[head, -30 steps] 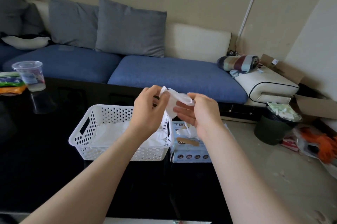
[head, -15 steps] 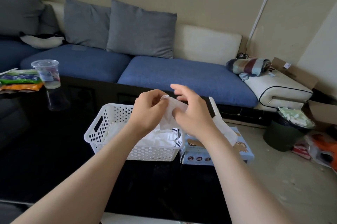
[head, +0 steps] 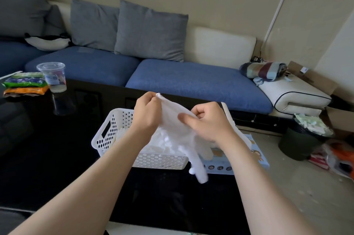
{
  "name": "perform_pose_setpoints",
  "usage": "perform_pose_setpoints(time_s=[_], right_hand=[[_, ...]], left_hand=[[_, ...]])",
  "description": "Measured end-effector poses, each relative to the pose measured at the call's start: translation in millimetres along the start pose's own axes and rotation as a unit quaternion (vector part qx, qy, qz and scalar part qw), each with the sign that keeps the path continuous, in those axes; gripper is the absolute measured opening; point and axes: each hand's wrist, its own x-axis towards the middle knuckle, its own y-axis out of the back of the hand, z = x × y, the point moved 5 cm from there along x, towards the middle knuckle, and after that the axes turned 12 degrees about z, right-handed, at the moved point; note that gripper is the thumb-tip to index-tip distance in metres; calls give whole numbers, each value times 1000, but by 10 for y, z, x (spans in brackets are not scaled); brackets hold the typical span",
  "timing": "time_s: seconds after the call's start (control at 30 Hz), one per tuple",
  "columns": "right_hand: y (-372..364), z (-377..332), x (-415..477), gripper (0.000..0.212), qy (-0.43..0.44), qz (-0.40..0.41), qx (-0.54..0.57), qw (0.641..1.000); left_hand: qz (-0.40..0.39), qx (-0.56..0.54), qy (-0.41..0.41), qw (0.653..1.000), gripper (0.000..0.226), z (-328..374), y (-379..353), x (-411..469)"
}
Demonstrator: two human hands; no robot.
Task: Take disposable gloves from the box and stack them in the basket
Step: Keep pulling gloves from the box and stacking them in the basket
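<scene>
A thin white disposable glove (head: 179,129) hangs spread between both hands above the table, its fingers dangling down to the right of the basket's front corner. My left hand (head: 147,114) pinches the glove's upper edge. My right hand (head: 208,121) grips the glove's other side. Below them stands a white perforated plastic basket (head: 107,133) on the black table, with crumpled white gloves lying inside. Right of the basket sits the light-blue glove box (head: 256,156), its flap standing open and partly hidden by my right forearm.
The black glossy table (head: 47,158) holds a clear plastic cup (head: 52,76) and snack packets (head: 24,85) at the far left. A blue sofa (head: 191,79) with grey cushions lies behind. A dark bin (head: 298,142) and clutter stand on the floor at right.
The glove has been pulled open from a small bunch into a spread sheet with its fingers hanging down. Both hands have moved slightly apart. The camera view has shifted.
</scene>
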Motion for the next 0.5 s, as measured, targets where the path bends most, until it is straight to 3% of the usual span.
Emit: perform_pose_setpoints(time_s=[0.17, 0.27, 0.37, 0.5], right_hand=[[-3, 68, -12, 22, -112, -69, 191, 973], [-27, 226, 19, 12, -204, -100, 234, 945], [-73, 390, 81, 7, -239, -81, 181, 951], [-146, 475, 138, 2, -133, -17, 1, 991]], left_hand=[[8, 20, 8, 1000, 26, 12, 17, 2], [-27, 37, 45, 998, 27, -15, 16, -14], [-91, 50, 122, 987, 24, -105, 27, -23], [-145, 126, 160, 968, 27, -275, 51, -3]])
